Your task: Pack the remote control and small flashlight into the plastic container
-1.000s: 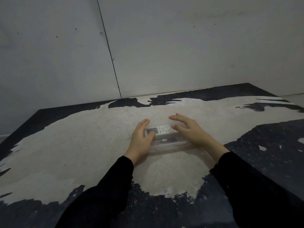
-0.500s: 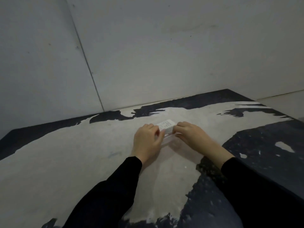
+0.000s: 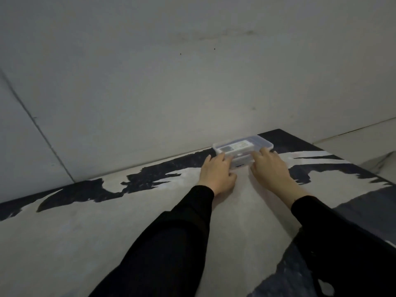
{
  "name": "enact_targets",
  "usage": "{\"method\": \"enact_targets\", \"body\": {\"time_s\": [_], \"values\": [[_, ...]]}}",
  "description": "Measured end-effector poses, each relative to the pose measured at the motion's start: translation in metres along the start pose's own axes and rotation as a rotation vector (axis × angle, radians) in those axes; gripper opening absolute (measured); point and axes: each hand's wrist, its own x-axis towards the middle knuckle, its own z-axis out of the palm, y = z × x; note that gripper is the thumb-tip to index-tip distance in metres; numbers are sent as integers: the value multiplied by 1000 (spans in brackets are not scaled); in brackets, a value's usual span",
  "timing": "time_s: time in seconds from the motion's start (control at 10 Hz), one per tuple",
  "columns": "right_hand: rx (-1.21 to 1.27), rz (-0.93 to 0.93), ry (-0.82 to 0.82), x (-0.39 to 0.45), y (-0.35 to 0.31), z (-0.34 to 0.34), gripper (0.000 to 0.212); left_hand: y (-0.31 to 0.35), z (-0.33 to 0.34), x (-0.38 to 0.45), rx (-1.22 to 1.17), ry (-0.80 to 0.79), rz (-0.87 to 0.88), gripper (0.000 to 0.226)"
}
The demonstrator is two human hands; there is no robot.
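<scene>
plastic container (image 3: 260, 142): clear, flat, rectangular, lid shut, long axis along bench (image 3: 85, 221) far edge | remote control (image 3: 234, 147): pale slab inside, lengthwise | left hand (image 3: 217, 173), right hand (image 3: 269, 168): fingers curled, gripping container's near side

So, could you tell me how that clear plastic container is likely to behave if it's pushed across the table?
The plastic container looks flat and low, so it should slide rather than tip. Its thin clear walls suggest it is light, probably shifting easily. The remote control inside may rattle. Both hands, left hand and right hand, steady it.
</scene>
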Motion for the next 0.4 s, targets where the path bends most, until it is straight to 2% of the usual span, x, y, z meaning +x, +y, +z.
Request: {"method": "enact_targets", "body": {"time_s": [0.2,0.3,0.4], "values": [[-62,87,-178,27,18,11,55,-1,18,40,-3,-161,-52,70],[-46,108,-269,30,21,8,59,2,10,39,0,-234,-50,71],[-27,72,-198,27,19,5,61,0,-1,27,12,-167,-8,70]]}}
